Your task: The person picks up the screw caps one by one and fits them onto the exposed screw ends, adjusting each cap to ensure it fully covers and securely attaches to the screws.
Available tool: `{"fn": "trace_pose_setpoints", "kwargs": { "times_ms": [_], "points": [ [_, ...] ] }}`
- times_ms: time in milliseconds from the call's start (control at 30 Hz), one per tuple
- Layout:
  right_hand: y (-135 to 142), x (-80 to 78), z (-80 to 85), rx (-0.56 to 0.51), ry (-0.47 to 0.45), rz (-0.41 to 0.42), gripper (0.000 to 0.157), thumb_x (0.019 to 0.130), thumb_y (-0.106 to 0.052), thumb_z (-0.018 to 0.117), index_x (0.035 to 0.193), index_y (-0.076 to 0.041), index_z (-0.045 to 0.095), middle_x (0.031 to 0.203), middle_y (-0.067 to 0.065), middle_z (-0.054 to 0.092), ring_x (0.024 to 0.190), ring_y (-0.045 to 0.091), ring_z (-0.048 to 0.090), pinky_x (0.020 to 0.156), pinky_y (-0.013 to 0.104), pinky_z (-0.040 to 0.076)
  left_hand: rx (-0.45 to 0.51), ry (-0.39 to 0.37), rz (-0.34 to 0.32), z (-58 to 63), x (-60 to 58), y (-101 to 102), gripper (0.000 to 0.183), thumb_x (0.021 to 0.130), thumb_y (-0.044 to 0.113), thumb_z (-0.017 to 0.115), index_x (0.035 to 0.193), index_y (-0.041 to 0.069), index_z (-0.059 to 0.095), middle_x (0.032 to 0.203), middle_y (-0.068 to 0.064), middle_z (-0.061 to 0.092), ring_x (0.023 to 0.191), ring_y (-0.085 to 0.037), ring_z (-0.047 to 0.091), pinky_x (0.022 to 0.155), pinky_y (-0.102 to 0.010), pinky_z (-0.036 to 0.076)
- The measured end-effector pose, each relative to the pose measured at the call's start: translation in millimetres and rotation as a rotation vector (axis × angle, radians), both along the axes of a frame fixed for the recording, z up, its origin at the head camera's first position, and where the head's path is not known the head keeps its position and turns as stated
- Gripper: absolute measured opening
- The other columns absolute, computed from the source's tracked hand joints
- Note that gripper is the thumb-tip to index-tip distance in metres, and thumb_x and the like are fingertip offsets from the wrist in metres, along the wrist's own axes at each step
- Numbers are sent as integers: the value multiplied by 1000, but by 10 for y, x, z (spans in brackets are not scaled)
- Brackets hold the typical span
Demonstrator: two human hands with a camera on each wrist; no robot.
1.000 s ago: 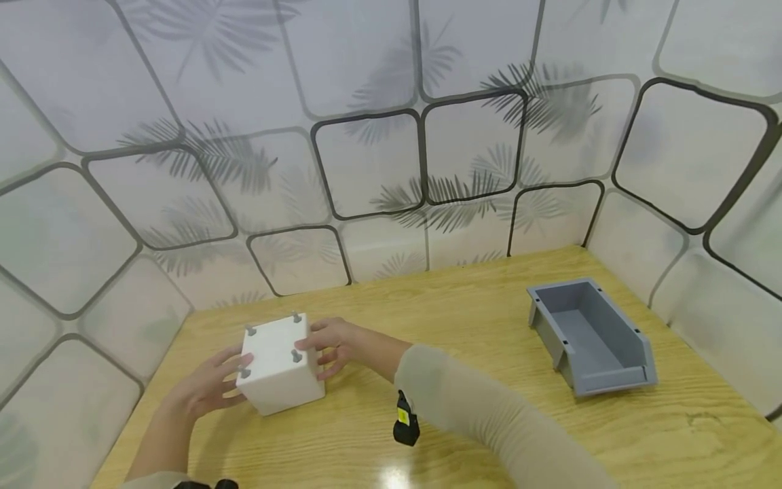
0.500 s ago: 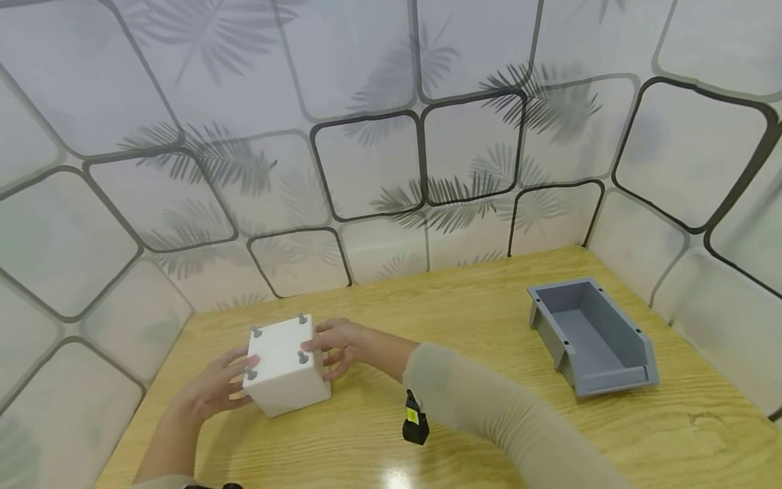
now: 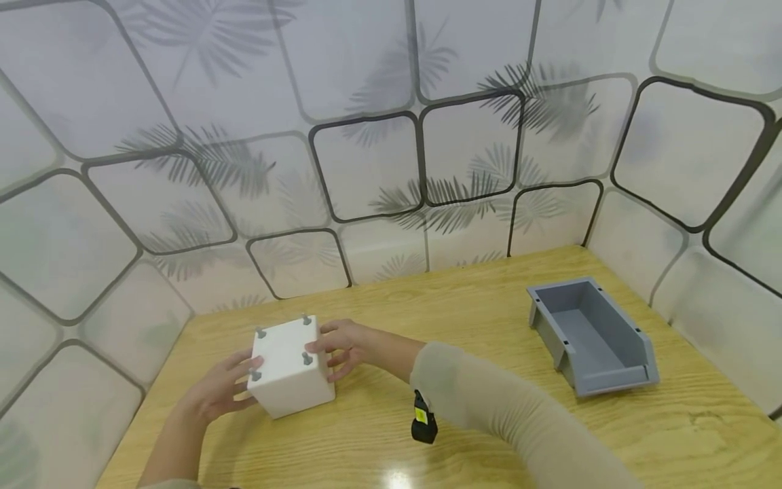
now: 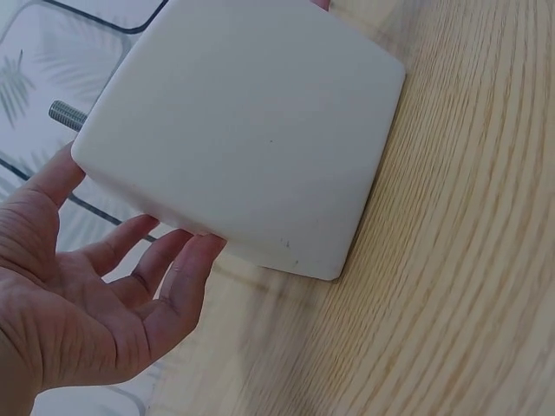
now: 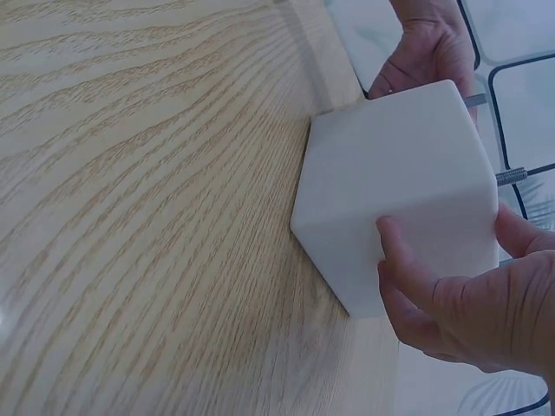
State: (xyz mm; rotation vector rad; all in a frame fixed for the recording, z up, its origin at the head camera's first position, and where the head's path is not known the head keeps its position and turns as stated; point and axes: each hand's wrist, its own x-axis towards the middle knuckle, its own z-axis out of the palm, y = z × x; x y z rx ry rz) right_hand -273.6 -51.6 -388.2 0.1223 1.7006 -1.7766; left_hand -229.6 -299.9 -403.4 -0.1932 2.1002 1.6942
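A white block (image 3: 286, 350) with rounded edges rests on the wooden table at the left. Grey threaded bolts (image 3: 307, 358) stick up near its top corners. My left hand (image 3: 221, 388) holds the block's left side, thumb over the top edge and fingers along the side wall. On the opposite side my right hand (image 3: 347, 345) grips it the same way, its thumb beside a bolt. In the left wrist view the left fingertips (image 4: 201, 247) touch the block's smooth wall. The right wrist view shows the block's lower edge down at the wood.
A grey plastic bin (image 3: 592, 339), open at the top with a low front lip, stands on the right of the table (image 3: 464, 312). Patterned white cloth walls (image 3: 379, 163) close off the back and both sides. A small black device (image 3: 423, 421) hangs at the right sleeve.
The white block has slid a short way to the right, with both hands holding it throughout. The grey bin has stayed in place.
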Motion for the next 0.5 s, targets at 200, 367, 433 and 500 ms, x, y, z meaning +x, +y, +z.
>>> {"fn": "trace_pose_setpoints", "kwargs": {
  "times_ms": [200, 367, 433, 500],
  "points": [
    [31, 20, 4, 2, 10, 7, 63, 83, -11, 73, 139, -8, 43, 123, 23, 49, 106, 43, 54, 77, 57, 55, -1, -1, 3, 4, 5, 26, 77, 96, 37, 55, 150, 4, 10, 138, -18, 38, 121, -29, 44, 94, -43, 49],
    [59, 32, -7, 6, 25, 10, 63, 83, -12, 73, 139, -8, 42, 124, 23, 50, 105, 42, 55, 75, 56, 56, 1, 3, -6, -4, 0, 47, 77, 96, 36, 54, 150, 3, 9, 146, -25, 24, 122, -30, 44, 93, -42, 49],
    [72, 28, -18, 9, 33, 12, 63, 84, -12, 72, 139, -8, 42, 124, 23, 50, 104, 42, 56, 75, 55, 56, 1, 5, -5, -7, -2, 62, 76, 97, 36, 53, 150, 3, 9, 147, -26, 23, 121, -30, 45, 93, -43, 49],
    [87, 23, -35, 12, 30, 12, 62, 84, -13, 72, 138, -9, 42, 124, 22, 51, 105, 42, 56, 75, 55, 56, -7, 6, -7, -9, -3, 81, 75, 97, 36, 52, 150, 4, 10, 147, -25, 25, 123, -32, 44, 93, -43, 49]
  ]
}}
